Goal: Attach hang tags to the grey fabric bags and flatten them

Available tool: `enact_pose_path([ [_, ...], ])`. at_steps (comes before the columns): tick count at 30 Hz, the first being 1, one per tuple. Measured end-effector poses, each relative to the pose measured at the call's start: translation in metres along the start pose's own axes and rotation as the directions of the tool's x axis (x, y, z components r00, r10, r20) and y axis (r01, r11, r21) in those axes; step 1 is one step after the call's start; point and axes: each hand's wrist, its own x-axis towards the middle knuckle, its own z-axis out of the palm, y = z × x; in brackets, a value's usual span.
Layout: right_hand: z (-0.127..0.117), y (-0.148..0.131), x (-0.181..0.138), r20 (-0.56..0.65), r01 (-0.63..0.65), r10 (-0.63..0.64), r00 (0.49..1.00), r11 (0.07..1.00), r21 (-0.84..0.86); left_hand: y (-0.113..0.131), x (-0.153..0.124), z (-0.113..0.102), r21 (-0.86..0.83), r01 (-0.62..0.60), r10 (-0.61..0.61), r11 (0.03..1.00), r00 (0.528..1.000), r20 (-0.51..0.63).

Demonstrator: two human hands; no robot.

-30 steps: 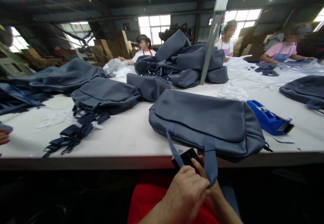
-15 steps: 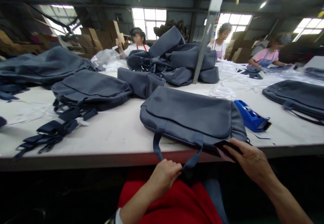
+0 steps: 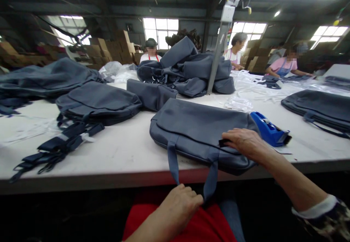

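Note:
A flat grey-blue bag lies on the white table right in front of me, its handle loop hanging over the near edge. My left hand is closed on the bottom of that handle loop, below the table edge. My right hand rests on the bag's front, fingers curled on a small dark card at the pocket opening.
A blue tape dispenser sits just right of the bag. Dark straps lie to the left, with more grey bags behind and a heap round a metal post. Another bag lies far right. Other people work at the far side.
My right hand has moved from the table's edge up onto the bag's front with the dark card. My left hand stays low on the handle loop.

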Motion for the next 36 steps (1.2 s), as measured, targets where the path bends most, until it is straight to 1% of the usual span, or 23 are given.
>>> enact_pose_path([
  [2,-0.003,-0.014,0.016,0.054,0.163,-0.162,0.985,0.987,-0.018,0.004,0.009,-0.004,-0.143,-0.003,0.004,0.99,1.0,0.007],
  [4,-0.005,-0.022,0.03,0.098,0.238,-0.233,0.968,0.97,-0.043,0.001,0.027,-0.015,-0.362,0.025,-0.067,0.932,0.992,-0.104],
  [6,-0.006,-0.027,0.04,0.122,0.282,-0.275,0.954,0.959,-0.039,-0.008,0.053,-0.026,-0.543,0.043,-0.221,0.839,0.938,-0.268],
  [8,-0.009,-0.031,0.045,0.114,0.337,-0.336,0.935,0.941,0.007,-0.024,0.086,-0.031,-0.646,0.031,-0.344,0.763,0.865,-0.365],
  [9,-0.01,-0.032,0.046,0.09,0.356,-0.358,0.929,0.934,0.033,-0.032,0.103,-0.03,-0.689,0.026,-0.36,0.724,0.867,-0.346],
  [11,-0.008,-0.034,0.046,0.006,0.368,-0.369,0.929,0.927,0.07,-0.048,0.132,-0.023,-0.806,0.066,-0.322,0.588,0.933,-0.159],
  [12,-0.005,-0.033,0.045,-0.057,0.355,-0.352,0.934,0.931,0.078,-0.054,0.144,-0.017,-0.858,0.1,-0.287,0.504,0.956,-0.057],
  [13,0.001,-0.032,0.043,-0.133,0.326,-0.314,0.94,0.941,0.087,-0.058,0.152,-0.01,-0.9,0.119,-0.261,0.418,0.965,0.007],
  [14,0.008,-0.03,0.04,-0.222,0.282,-0.253,0.942,0.953,0.109,-0.061,0.158,-0.003,-0.933,0.112,-0.258,0.343,0.966,0.021],
  [16,0.029,-0.027,0.032,-0.413,0.159,-0.051,0.909,0.96,0.232,-0.062,0.164,0.011,-0.969,0.029,-0.311,0.244,0.949,-0.05],
  [17,0.041,-0.028,0.028,-0.491,0.084,0.102,0.865,0.936,0.342,-0.062,0.165,0.017,-0.976,-0.014,-0.345,0.217,0.934,-0.09],
  [18,0.053,-0.029,0.024,-0.527,0.012,0.276,0.804,0.878,0.478,-0.062,0.165,0.022,-0.979,-0.042,-0.37,0.202,0.922,-0.116],
  [19,0.065,-0.032,0.02,-0.508,-0.043,0.441,0.74,0.785,0.618,-0.061,0.164,0.025,-0.979,-0.059,-0.391,0.196,0.911,-0.133],
  [20,0.077,-0.035,0.016,-0.44,-0.082,0.577,0.688,0.665,0.742,-0.061,0.164,0.027,-0.979,-0.07,-0.405,0.193,0.903,-0.144],
  [21,0.087,-0.04,0.013,-0.345,-0.106,0.668,0.66,0.537,0.837,-0.061,0.163,0.028,-0.979,-0.082,-0.418,0.187,0.895,-0.155],
  [22,0.096,-0.044,0.012,-0.247,-0.119,0.712,0.658,0.422,0.899,-0.061,0.163,0.029,-0.979,-0.094,-0.43,0.183,0.888,-0.165],
  [23,0.103,-0.049,0.011,-0.165,-0.122,0.717,0.677,0.331,0.936,-0.061,0.163,0.03,-0.978,-0.106,-0.44,0.181,0.88,-0.177],
  [25,0.112,-0.055,0.011,-0.066,-0.103,0.691,0.72,0.201,0.974,-0.061,0.162,0.032,-0.974,-0.13,-0.457,0.185,0.866,-0.203],
  [29,0.112,-0.057,0.013,0.063,-0.087,0.705,0.707,-0.002,0.996,-0.059,0.16,0.038,-0.967,-0.174,-0.468,0.188,0.85,-0.244],
  [31,0.11,-0.058,0.014,0.101,-0.112,0.682,0.725,-0.029,0.993,-0.058,0.16,0.041,-0.966,-0.179,-0.466,0.185,0.85,-0.247],
  [33,0.11,-0.059,0.013,0.098,-0.095,0.663,0.742,-0.041,0.995,-0.058,0.161,0.042,-0.965,-0.179,-0.484,0.191,0.838,-0.251],
  [34,0.11,-0.061,0.013,0.09,-0.065,0.676,0.732,-0.062,0.996,-0.057,0.162,0.043,-0.964,-0.179,-0.501,0.196,0.827,-0.256],
  [36,0.113,-0.063,0.012,0.082,0.0,0.741,0.667,-0.11,0.994,-0.056,0.162,0.043,-0.961,-0.175,-0.545,0.214,0.795,-0.266],
])
